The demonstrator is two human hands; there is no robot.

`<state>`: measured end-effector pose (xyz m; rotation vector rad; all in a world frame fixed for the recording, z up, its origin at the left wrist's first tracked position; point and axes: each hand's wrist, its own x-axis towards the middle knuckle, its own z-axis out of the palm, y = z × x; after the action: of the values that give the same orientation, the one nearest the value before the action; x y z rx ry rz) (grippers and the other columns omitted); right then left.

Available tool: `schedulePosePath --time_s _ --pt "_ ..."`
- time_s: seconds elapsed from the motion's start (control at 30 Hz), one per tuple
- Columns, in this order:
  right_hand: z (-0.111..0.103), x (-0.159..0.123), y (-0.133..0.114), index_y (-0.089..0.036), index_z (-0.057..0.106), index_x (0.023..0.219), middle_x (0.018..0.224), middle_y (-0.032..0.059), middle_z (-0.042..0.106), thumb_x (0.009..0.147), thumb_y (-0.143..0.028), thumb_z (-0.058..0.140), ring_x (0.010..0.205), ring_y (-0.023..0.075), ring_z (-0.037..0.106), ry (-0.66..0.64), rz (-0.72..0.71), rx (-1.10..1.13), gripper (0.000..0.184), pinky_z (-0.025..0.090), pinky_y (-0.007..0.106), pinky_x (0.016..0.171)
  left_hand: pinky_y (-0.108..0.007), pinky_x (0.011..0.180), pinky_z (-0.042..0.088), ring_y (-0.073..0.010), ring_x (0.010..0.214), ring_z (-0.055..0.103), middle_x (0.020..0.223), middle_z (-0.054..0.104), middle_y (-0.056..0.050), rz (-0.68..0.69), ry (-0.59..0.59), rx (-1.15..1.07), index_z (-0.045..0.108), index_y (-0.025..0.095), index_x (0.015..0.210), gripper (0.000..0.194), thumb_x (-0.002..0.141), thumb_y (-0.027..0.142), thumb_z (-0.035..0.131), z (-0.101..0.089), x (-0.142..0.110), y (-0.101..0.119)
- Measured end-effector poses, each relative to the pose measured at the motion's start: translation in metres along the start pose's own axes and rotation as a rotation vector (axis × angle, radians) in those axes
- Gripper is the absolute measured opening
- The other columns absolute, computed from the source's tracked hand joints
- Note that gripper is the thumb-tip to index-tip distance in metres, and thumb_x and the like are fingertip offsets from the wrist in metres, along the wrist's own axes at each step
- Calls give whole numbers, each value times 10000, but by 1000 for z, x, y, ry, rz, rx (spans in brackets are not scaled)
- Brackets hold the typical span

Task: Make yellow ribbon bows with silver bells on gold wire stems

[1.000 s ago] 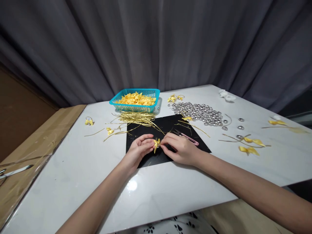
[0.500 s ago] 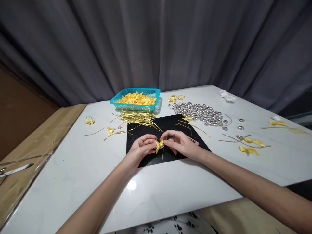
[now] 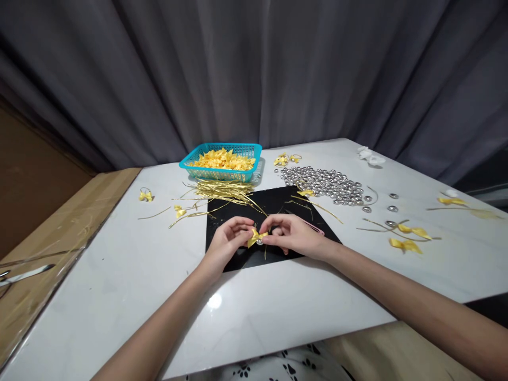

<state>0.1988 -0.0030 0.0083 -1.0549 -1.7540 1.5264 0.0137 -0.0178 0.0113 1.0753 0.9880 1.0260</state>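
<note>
A small yellow ribbon bow (image 3: 253, 238) is held just above the black mat (image 3: 248, 260). My left hand (image 3: 230, 239) pinches its left side between thumb and fingers. From the right, my right hand (image 3: 291, 233) pinches the bow's other side. A round silver bead (image 3: 259, 242) shows at the bow's middle, close to my right thumb. Whether a wire is wrapped around it is too small to make out. Behind the mat lies a bundle of gold wire ties (image 3: 224, 189).
A turquoise basket (image 3: 220, 175) of yellow bows stands at the back. Silver beads (image 3: 323, 184) are heaped right of it. Loose bows (image 3: 405, 246) and wires lie at the right. A pink clip (image 3: 314, 227) is partly behind my right hand. Cardboard (image 3: 75, 233) borders the left edge.
The bow has turned between my fingers, and the silver bead now shows more plainly at its front. Both hands have stayed nearly in place, with small finger shifts.
</note>
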Motion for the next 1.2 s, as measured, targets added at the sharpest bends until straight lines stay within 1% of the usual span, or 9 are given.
schedulePosePath --time_s 0.13,0.2,0.3,0.4,0.53,0.77,0.9,1.03,1.2 --pt "2 -1 0 -136 575 834 482 -98 370 687 -460 695 411 35 317 59 -27 -44 375 383 163 379 -205 566 425 -106 631 535 693 592 -3 46 7 187 623 146 794 305 582 300 778 4 0 -2" --pt "2 -1 -1 -136 576 822 476 -99 364 686 -459 695 409 34 318 64 -36 -62 371 372 160 376 -206 563 417 -110 632 532 679 587 -6 71 31 279 616 141 772 311 562 295 788 4 1 -6" --pt "3 0 -2 -134 574 809 483 -92 384 685 -465 692 406 35 332 70 -40 -75 373 354 160 368 -210 562 413 -112 626 536 675 591 -16 98 35 340 617 133 768 253 620 296 744 2 1 -10" --pt "2 0 -3 -133 573 807 495 -89 396 677 -471 694 407 33 327 77 -24 -67 382 362 165 371 -211 570 421 -107 602 537 646 595 -14 120 23 295 623 135 748 162 673 264 687 1 1 -8" --pt "1 -1 -7 -128 572 804 484 -97 380 673 -463 699 409 27 316 77 -12 -61 381 367 161 380 -207 564 424 -97 563 522 608 590 0 120 16 241 626 142 708 113 646 212 689 1 2 -4" --pt "2 -2 -12 -134 567 785 463 -103 375 664 -452 704 396 29 325 84 -2 -74 367 350 168 384 -212 575 437 -103 586 529 665 610 -12 105 -17 208 638 147 739 127 634 201 685 3 -1 0" --pt "2 -3 -12 -135 568 787 456 -102 379 672 -426 704 390 32 336 82 -6 -88 341 318 171 391 -210 574 440 -107 609 538 695 609 -17 98 -17 220 635 148 750 142 674 263 671 4 -1 -2" --pt "1 -4 -11 -134 571 796 451 -104 370 698 -390 690 386 31 333 72 -23 -97 299 290 169 393 -210 555 421 -107 592 528 647 597 -12 110 1 263 618 141 737 173 663 275 698 4 1 -5" --pt "1 -3 -11 -135 573 789 447 -101 377 679 -413 702 383 35 344 79 -8 -100 325 305 171 384 -210 558 419 -94 558 521 599 587 7 93 4 197 622 143 722 172 621 228 732 4 1 -3"
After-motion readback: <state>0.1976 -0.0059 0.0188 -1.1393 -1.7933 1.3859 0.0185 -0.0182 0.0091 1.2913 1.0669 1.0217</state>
